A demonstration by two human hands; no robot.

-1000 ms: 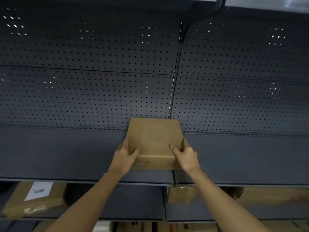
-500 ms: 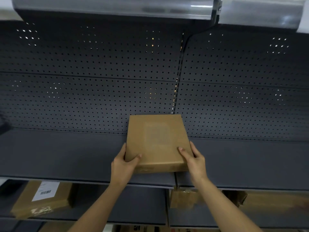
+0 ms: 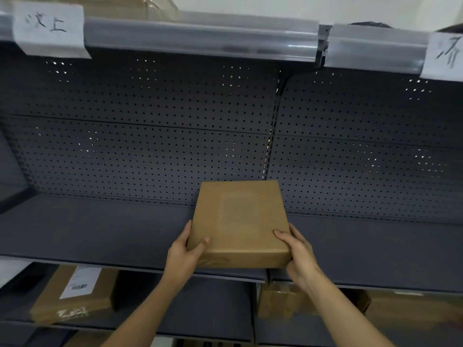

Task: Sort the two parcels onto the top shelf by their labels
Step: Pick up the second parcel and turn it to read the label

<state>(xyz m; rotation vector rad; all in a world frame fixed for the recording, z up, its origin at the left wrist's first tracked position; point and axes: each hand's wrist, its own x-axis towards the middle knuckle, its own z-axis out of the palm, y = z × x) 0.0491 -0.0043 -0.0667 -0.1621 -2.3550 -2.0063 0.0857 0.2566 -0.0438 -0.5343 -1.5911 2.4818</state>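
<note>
A flat brown cardboard parcel (image 3: 239, 221) with a faint square mark on top is held over the front of the dark grey shelf (image 3: 87, 229), near the joint between two bays. My left hand (image 3: 184, 256) grips its near left corner and my right hand (image 3: 299, 254) grips its near right corner. Overhead runs the top shelf's clear front rail (image 3: 200, 36). A white handwritten label (image 3: 48, 28) hangs at the rail's left and another white label (image 3: 447, 55) at its right. A second parcel (image 3: 72, 296) with a white barcode label lies on the lower shelf, left.
A perforated dark back panel (image 3: 150, 146) closes the bay behind the parcel. More cardboard boxes (image 3: 280, 300) sit on the lower shelf under my right hand, and another box (image 3: 155, 3) shows above the top rail.
The view has tilted up, so the top shelf's rail and both white labels now show. The parcel has risen slightly and come toward me, still in both hands.
</note>
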